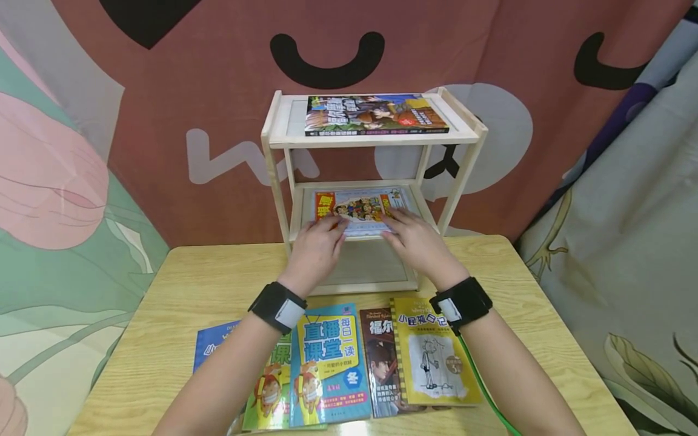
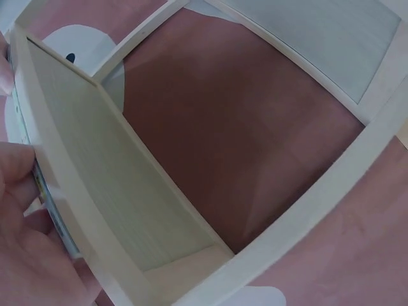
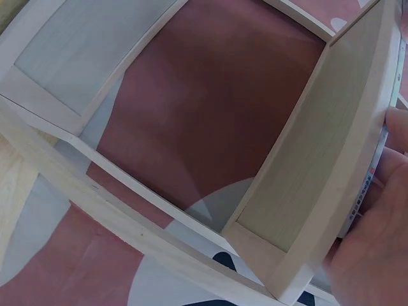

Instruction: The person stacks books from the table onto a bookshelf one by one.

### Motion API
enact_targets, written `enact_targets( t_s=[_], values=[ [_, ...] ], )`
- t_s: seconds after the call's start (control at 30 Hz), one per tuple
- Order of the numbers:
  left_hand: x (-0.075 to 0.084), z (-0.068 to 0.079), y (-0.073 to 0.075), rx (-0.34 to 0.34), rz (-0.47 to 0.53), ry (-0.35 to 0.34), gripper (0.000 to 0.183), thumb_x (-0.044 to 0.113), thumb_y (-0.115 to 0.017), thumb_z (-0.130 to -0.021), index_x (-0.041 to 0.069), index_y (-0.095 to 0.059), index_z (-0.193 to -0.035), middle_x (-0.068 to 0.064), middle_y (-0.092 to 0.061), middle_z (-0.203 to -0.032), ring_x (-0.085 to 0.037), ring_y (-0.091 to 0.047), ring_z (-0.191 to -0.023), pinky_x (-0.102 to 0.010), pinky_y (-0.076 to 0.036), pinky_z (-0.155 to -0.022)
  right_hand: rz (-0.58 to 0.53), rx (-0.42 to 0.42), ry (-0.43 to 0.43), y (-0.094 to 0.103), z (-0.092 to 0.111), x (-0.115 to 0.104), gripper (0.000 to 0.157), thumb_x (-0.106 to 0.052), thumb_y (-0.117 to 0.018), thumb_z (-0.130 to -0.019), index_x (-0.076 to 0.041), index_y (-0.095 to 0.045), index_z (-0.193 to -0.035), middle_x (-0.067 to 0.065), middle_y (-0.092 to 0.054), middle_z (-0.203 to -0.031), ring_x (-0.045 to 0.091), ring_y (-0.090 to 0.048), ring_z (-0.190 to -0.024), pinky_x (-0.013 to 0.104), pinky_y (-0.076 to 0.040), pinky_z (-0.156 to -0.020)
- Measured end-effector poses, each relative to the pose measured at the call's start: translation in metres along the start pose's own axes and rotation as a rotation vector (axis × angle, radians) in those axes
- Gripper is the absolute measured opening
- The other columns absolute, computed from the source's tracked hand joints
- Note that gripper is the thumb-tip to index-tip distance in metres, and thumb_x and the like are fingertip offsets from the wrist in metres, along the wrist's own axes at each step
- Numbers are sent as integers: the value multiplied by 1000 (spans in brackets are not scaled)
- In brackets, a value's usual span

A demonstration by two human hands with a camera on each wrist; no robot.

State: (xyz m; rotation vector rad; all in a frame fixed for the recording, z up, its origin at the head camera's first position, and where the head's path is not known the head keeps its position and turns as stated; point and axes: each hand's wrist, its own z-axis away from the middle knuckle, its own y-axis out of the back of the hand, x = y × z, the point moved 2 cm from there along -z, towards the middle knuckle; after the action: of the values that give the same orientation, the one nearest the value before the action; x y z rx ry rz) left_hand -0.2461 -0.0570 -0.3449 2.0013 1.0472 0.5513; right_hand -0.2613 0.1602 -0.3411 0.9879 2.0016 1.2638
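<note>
A light-blue book [image 1: 362, 227] with a red-and-yellow title and cartoon figures lies flat on the middle shelf [image 1: 306, 195] of a small wooden rack. My left hand [image 1: 318, 245] rests at its near left part, fingers extended over the cover. Opposite it, my right hand [image 1: 418, 241] touches the near right part with its fingers spread. In the left wrist view, the fingers [image 2: 16, 162] lie along the book's edge at the shelf front. The right wrist view shows the book's spine [image 3: 363, 197] between the shelf edge and that hand.
Another book [image 1: 376, 115] lies on the rack's top shelf [image 1: 297, 124]. In front of the rack, several books lie on the table [image 1: 180, 290], among them a blue one [image 1: 329, 363], a brown one [image 1: 380, 357] and a yellow one [image 1: 436, 363]. A patterned curtain [image 1: 218, 79] hangs behind.
</note>
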Motion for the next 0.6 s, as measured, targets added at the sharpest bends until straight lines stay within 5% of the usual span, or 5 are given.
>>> enact_targets(
  t_s=[0.6],
  values=[
    [0, -4, -4, -192, -30, 110, 48, 37, -34, -100, 10, -51, -135, -7, -43, -140, -23, -36, -128, -47, -29, -103, -33, -72, -72, -3, -5, 1, 53, -41, -35, -100, -8, -42, -141, 15, -30, -147, 31, -24, -133, 43, -19, -109]
  ],
)
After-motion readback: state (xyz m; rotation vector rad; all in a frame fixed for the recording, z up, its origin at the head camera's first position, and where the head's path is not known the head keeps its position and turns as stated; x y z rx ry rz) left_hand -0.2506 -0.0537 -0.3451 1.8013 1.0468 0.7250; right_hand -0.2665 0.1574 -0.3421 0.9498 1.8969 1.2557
